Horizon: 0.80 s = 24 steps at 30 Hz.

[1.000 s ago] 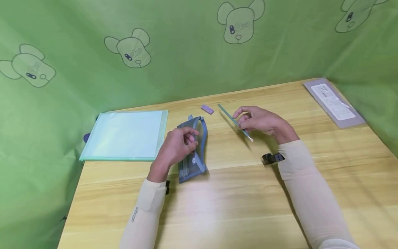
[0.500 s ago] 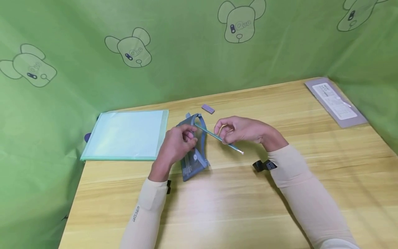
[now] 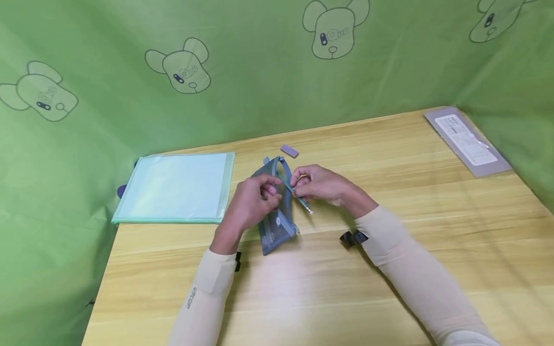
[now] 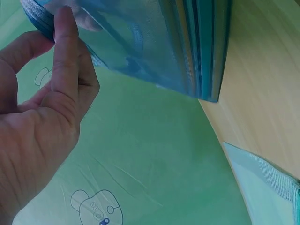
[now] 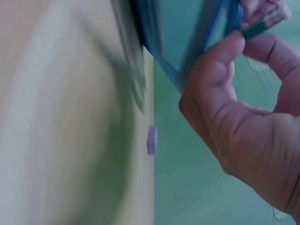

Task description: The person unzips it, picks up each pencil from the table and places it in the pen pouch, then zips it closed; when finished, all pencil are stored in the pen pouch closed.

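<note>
A blue, see-through zip pencil pouch (image 3: 273, 236) is held up off the table by my left hand (image 3: 252, 201), which pinches its open edge between thumb and fingers. Long thin items, apparently pencils (image 4: 205, 51), lie along the pouch's bottom in the left wrist view. My right hand (image 3: 319, 185) pinches a teal pencil (image 3: 305, 205) near its middle. The pencil's far end reaches in at the pouch's mouth, and its tip is hidden there. Its eraser end (image 5: 276, 16) sticks out toward me past the fingers in the right wrist view.
A purple eraser (image 3: 289, 151) lies just behind the pouch. To the left rests a mint-green folder (image 3: 173, 187), with something dark purple poking out beneath it. A grey-purple flat packet (image 3: 467, 142) with a white label sits at the far right edge. Green cloth surrounds the table.
My right hand has moved left with the pencil, bringing its far end from beside the pouch into the mouth. My left hand and the pouch have shifted slightly right.
</note>
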Each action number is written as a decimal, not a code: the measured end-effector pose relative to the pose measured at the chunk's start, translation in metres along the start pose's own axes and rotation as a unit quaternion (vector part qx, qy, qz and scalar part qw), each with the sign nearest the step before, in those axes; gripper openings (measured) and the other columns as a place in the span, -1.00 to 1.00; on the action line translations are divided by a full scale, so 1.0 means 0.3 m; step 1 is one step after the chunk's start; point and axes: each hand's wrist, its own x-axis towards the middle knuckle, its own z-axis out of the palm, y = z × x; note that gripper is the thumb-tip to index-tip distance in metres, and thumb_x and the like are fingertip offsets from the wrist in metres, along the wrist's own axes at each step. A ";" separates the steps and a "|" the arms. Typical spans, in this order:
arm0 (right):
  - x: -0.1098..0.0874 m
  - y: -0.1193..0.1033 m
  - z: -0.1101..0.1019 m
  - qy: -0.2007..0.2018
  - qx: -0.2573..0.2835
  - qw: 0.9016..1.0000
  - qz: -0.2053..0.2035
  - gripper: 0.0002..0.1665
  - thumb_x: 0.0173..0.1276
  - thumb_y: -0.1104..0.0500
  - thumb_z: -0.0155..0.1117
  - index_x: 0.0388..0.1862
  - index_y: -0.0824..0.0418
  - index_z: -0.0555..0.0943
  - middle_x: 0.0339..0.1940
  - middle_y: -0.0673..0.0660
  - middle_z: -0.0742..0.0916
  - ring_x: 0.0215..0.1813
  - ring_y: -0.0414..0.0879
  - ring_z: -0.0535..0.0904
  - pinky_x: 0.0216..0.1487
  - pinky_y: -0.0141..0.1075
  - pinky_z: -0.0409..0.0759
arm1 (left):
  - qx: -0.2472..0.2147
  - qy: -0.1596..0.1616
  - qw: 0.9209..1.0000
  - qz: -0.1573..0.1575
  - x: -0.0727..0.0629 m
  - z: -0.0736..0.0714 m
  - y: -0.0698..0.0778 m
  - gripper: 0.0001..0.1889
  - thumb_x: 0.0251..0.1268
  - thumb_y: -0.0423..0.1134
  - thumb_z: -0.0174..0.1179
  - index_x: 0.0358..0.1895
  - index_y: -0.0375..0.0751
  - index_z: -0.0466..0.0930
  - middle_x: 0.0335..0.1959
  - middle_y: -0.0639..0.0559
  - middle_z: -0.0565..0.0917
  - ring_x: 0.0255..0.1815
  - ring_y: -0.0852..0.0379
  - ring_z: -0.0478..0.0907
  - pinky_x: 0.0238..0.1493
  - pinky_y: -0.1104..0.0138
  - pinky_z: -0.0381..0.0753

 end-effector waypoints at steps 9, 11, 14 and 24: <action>0.027 -0.001 0.101 0.034 0.068 0.997 -0.008 -0.83 0.40 0.49 0.25 -0.09 0.36 0.51 -0.36 0.02 0.68 -0.31 -0.18 0.67 -0.22 -0.41 0.79 | -0.013 0.011 1.000 -0.009 0.002 0.009 -0.003 -0.61 0.33 -0.48 0.40 0.22 -0.29 0.71 -0.13 -0.12 0.76 -0.16 0.05 0.71 -0.14 0.33 0.80; 0.025 -0.007 0.113 0.045 0.079 0.996 -0.010 -0.82 0.42 0.50 0.26 -0.08 0.37 0.51 -0.35 0.03 0.69 -0.32 -0.18 0.69 -0.20 -0.41 0.81 | -0.016 0.013 1.000 -0.010 0.003 0.009 -0.005 -0.61 0.34 -0.47 0.41 0.22 -0.28 0.71 -0.12 -0.12 0.76 -0.16 0.05 0.71 -0.14 0.34 0.80; 0.016 -0.019 0.120 0.057 0.073 0.996 -0.017 -0.81 0.42 0.49 0.32 -0.07 0.39 0.53 -0.33 0.05 0.69 -0.31 -0.16 0.71 -0.14 -0.39 0.83 | -0.023 0.020 0.999 -0.014 0.002 0.003 -0.006 -0.60 0.35 -0.46 0.41 0.23 -0.28 0.70 -0.11 -0.12 0.75 -0.15 0.06 0.72 -0.15 0.35 0.80; -0.031 -0.063 0.099 0.003 -0.159 0.984 -0.086 -0.63 0.34 0.46 0.46 0.09 0.41 0.60 0.04 0.31 0.72 0.08 0.11 0.74 0.20 -0.23 0.79 | -0.052 0.056 0.997 0.004 0.001 -0.036 -0.014 -0.62 0.32 -0.50 0.37 0.20 -0.31 0.73 -0.15 -0.15 0.76 -0.17 0.02 0.72 -0.20 0.39 0.74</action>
